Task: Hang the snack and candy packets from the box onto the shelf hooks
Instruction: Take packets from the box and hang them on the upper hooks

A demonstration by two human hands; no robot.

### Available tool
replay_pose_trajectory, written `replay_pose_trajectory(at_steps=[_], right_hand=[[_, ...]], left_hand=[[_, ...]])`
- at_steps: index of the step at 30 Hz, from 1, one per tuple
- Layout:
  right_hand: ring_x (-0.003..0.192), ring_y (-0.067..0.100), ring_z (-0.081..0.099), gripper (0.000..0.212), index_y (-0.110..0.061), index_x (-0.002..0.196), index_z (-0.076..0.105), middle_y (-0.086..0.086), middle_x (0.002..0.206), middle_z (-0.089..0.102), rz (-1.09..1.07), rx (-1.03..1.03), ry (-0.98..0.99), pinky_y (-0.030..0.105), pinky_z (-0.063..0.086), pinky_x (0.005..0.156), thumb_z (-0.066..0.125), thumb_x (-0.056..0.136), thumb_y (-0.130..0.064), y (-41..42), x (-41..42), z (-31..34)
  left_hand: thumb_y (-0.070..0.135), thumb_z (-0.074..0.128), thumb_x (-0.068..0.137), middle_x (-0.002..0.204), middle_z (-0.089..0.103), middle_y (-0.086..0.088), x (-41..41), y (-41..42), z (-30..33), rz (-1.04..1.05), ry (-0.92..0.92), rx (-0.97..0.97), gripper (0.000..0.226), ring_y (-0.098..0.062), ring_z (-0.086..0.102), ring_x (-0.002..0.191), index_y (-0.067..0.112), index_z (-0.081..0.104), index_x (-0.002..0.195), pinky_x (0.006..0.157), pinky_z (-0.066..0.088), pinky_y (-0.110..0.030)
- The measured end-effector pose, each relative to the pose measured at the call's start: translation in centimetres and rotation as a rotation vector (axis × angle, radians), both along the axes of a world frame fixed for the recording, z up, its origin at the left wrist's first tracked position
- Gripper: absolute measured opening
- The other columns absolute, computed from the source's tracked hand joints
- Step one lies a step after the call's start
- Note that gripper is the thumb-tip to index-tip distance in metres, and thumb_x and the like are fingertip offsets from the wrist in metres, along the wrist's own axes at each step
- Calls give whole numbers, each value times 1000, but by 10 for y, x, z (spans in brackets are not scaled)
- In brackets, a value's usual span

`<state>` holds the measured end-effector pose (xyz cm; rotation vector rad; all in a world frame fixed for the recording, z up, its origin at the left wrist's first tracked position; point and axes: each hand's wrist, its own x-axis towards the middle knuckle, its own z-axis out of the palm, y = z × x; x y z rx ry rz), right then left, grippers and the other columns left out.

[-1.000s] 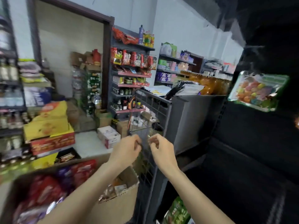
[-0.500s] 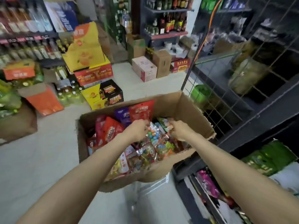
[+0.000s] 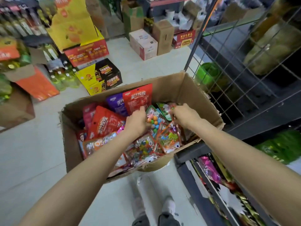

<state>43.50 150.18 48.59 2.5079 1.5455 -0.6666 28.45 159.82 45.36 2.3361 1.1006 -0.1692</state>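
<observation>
The candy packet (image 3: 154, 121) — clear, filled with coloured balls — lies on top of the other packets inside the cardboard box (image 3: 177, 88), near its middle. The left hand (image 3: 137, 123) grips the packet's left edge with curled fingers. The right hand (image 3: 184, 114) reaches into the box just beside it, fingers curled down among the packets; what they hold cannot be told. Two red packets (image 3: 138, 98) stand against the far wall. The box sits on the tiled floor (image 3: 32, 152) — a wire shelf rack (image 3: 236, 70) stands to its right.
</observation>
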Motion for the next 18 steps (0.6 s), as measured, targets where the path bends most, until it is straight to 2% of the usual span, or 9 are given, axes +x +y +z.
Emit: replay_pose_trajectory(at_steps=[2,4,6,7,8,10,13,16,18], right_hand=[[112,28,44,9,-21,95,64,5,99,56,25,-21,-27,33,37,74,67,86,-22,-16,4,-3],[107,26,47,9,-24,86,67,-2,91,49,40,60,65,35,44,82,72,82,-30,-13,13,0],[99,25,53,14,-30,70,64,-7,83,50,29,181,213,41,48,84,76,76,-30,-14,17,0],[93,25,55,18,-30,66,60,-8,77,51,27,254,302,41,48,82,76,76,-28,-15,20,1],[87,22,56,20,-28,67,59,-9,72,52,24,306,345,38,48,79,73,78,-23,-16,20,7],[71,13,52,18,-21,73,55,-9,65,51,-16,413,508,30,42,69,65,86,-14,-15,20,20],[65,2,46,14,-16,80,50,-10,69,51,-35,583,586,22,37,66,57,92,-11,-14,17,50],[64,-4,50,23,-20,77,49,-6,72,52,-43,742,698,15,38,65,55,93,-5,-22,11,86],[68,1,54,22,-20,78,50,1,75,56,-20,830,682,14,38,65,56,93,-4,-32,7,112]], left_hand=[[34,77,75,101,61,-11,-5,1,8,-8,-64,1,40,-33,57,99,10,52,96,74,44,-36],[29,75,77,87,58,-6,-11,2,18,50,-133,22,29,-30,58,93,16,49,80,66,37,-33],[22,71,81,93,63,-11,-15,2,27,99,-222,99,20,-34,58,98,13,57,93,70,37,-36],[20,68,84,102,65,-14,-16,-1,31,121,-246,155,28,-36,57,102,11,58,108,75,39,-37],[19,66,85,106,65,-16,-18,-3,34,131,-269,200,36,-37,57,103,10,54,118,77,41,-38],[18,63,88,96,65,-17,-24,-10,43,158,-324,252,39,-39,59,96,8,45,122,70,42,-40],[16,56,91,90,64,-8,-28,-23,70,164,-374,338,50,-32,62,83,24,31,133,64,49,-40],[9,48,93,97,50,2,-28,-31,106,81,-385,339,44,-19,56,88,30,49,131,72,42,-31],[13,44,96,101,50,-4,-29,-37,134,43,-388,303,34,-25,54,100,24,62,123,78,42,-32]])
